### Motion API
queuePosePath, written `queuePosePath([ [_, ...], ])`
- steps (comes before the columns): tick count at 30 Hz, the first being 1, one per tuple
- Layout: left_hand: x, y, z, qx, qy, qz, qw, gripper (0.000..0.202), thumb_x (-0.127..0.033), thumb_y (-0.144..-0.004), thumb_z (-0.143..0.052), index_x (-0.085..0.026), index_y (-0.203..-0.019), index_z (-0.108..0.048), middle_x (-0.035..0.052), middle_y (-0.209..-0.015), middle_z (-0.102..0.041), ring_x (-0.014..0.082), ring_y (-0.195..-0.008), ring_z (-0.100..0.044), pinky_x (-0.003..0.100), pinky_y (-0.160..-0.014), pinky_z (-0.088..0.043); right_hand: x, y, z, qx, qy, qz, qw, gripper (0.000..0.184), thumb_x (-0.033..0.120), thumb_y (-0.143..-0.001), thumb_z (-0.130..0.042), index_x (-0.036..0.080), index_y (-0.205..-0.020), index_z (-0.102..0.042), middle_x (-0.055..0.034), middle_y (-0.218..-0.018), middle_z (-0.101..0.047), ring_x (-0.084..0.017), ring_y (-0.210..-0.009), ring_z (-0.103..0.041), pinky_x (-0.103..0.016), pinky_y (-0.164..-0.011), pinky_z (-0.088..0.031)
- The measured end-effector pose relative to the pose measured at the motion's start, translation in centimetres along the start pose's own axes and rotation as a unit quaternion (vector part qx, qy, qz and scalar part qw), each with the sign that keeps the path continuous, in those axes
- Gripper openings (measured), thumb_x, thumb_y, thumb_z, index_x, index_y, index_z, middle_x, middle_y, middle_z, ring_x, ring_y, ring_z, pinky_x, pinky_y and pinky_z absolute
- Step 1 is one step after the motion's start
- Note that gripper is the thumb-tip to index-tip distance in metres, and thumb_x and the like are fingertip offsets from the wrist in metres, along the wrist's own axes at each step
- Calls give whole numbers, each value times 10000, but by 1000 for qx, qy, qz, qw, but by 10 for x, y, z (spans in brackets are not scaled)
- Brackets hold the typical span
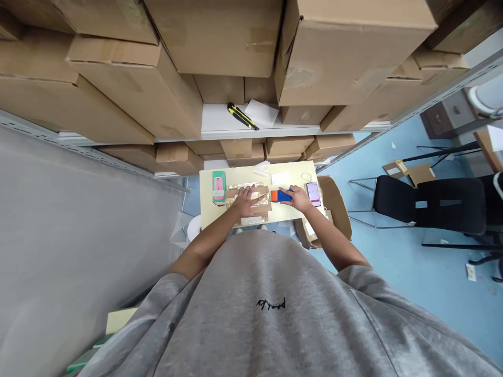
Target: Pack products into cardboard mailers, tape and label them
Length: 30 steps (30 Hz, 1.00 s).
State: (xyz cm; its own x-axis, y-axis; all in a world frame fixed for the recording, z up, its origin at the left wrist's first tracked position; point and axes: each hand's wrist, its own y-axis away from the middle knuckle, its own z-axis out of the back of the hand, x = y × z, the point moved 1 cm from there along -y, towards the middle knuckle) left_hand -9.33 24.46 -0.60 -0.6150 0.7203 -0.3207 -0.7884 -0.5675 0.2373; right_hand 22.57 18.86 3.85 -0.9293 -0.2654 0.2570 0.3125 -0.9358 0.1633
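Note:
My left hand [245, 202] lies with spread fingers on a flat cardboard box [265, 206] at the middle of the table. Shiny yellowish wrapping or tape [231, 213] shows around and beneath the cardboard. Just right of the box, my right hand [299, 199] is closed around a blue-and-orange tape dispenser [283, 196]. The orange end points left, close to the box's right edge; whether they touch I cannot tell. A green box with a pink panel [219, 188] lies left of my left hand. Beyond my right hand rests a phone [313, 193] with a lit screen.
The pale yellow table [210, 212] stands against a shelf [220, 133] stacked with cardboard boxes [228, 36]. A black-and-yellow utility knife [242, 116] and white paper [262, 113] lie on the shelf. An open carton [338, 209] stands right of the table, with black chairs [396, 200] farther right.

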Motion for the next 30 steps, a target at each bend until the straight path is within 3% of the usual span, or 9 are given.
queuePosePath([
  [12,4,-1,-5,-6,4,-2,1000,1073,-552,-726,-855,-427,-1662,-345,83,-1814,-79,533,-1611,-135,685,-1271,-36,-23,6,-10,42,-17,-26,999,749,668,-986,-595,262,-1611,-524,-154,-1183,-623,-346,-1102,-556,-402,-1014,-403],
  [19,3,-1,0,5,19,1,1000,1058,-655,-753,-816,-397,-1669,-354,112,-1815,-35,562,-1618,-38,743,-1246,-14,-22,-5,-8,59,6,-6,998,739,657,-995,-577,262,-1616,-516,-169,-1203,-631,-356,-1110,-550,-408,-1010,-390],
  [22,-6,-8,-2,-15,14,-18,1000,1065,-682,-758,-806,-330,-1670,-384,151,-1810,-20,545,-1628,9,765,-1233,20,-23,-6,-4,71,27,12,997,749,653,-1003,-564,257,-1634,-486,-174,-1221,-632,-353,-1103,-541,-406,-1006,-375],
  [27,-29,-27,-15,-31,-25,-32,999,1139,-667,-748,-808,-113,-1650,-390,284,-1774,-46,518,-1637,16,764,-1232,68,-17,-5,-3,81,60,10,995,755,658,-1001,-559,260,-1638,-477,-187,-1260,-622,-361,-1122,-522,-414,-1008,-346],
  [30,-30,-28,-19,-37,-17,-26,999,1144,-719,-800,-736,-127,-1686,-320,279,-1775,-69,510,-1640,7,752,-1237,75,-14,-7,-5,90,66,6,994,757,652,-1007,-553,262,-1649,-457,-188,-1293,-618,-359,-1140,-524,-408,-1009,-345],
])
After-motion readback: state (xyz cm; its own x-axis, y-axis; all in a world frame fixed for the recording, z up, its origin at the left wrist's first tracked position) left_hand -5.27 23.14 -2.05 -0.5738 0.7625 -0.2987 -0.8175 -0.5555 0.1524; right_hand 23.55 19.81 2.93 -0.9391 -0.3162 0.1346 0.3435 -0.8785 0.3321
